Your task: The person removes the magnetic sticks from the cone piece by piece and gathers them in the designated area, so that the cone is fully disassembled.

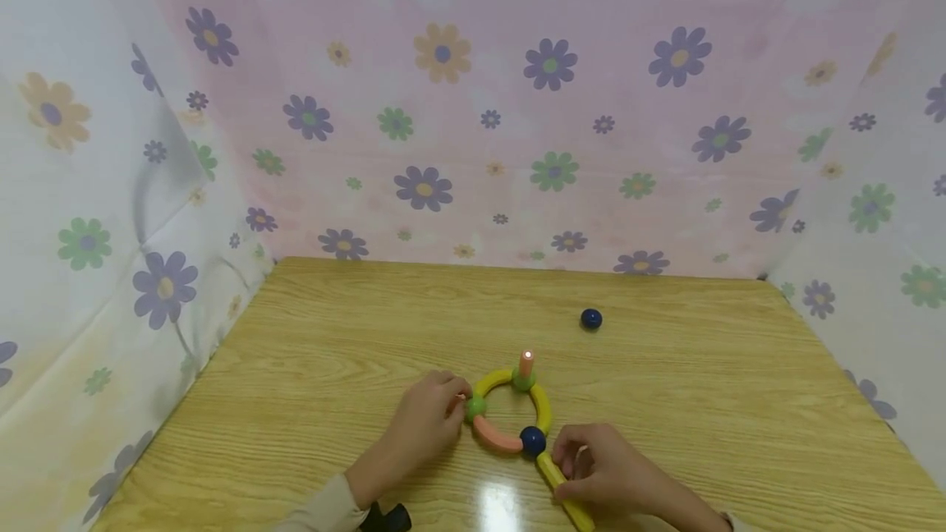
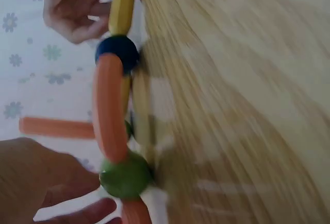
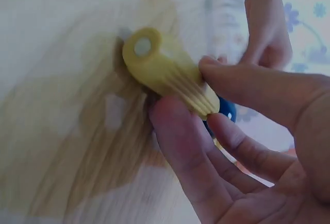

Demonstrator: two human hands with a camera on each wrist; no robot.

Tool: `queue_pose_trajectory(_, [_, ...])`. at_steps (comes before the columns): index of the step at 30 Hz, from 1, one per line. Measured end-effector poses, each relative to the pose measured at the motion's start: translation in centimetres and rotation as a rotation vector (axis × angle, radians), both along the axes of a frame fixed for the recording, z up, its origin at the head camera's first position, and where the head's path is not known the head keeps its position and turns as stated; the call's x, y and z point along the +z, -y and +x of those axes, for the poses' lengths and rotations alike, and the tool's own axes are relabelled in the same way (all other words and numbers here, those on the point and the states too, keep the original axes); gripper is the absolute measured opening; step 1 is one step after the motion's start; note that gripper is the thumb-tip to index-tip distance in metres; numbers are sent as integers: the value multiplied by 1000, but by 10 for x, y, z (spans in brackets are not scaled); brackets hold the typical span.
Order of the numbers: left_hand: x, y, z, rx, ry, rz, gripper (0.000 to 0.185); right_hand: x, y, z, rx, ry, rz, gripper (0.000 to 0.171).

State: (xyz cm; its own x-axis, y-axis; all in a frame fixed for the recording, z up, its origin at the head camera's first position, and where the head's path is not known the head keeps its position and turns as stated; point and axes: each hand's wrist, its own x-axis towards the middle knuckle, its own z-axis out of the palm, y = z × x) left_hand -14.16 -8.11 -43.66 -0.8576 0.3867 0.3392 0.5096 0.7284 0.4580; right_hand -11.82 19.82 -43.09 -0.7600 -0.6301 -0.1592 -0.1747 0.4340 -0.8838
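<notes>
A ring of magnetic building pieces lies on the table: two curved yellow rods, a curved orange rod, two green balls and a dark blue ball. An upright orange rod rises from the far green ball. My left hand is at the left green ball, its fingers around a short orange rod joined to it, mostly hidden. With thumb and fingers, my right hand pinches a straight yellow rod, whose far end meets the blue ball. A pale disc shows in its near end.
A loose dark blue ball sits farther back on the wooden table. Flower-patterned cloth hangs behind and at both sides. Close to the left sleeve, a black object shows at the front edge of the head view.
</notes>
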Motion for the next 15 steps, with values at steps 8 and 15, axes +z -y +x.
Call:
queue_pose_trajectory(8, [9, -25, 16, -50, 43, -95, 41, 15, 24, 4, -29, -365, -70, 21])
queue_pose_trajectory(15, [2, -29, 11, -109, 57, -79, 46, 38, 42, -25, -230, -909, -47, 47])
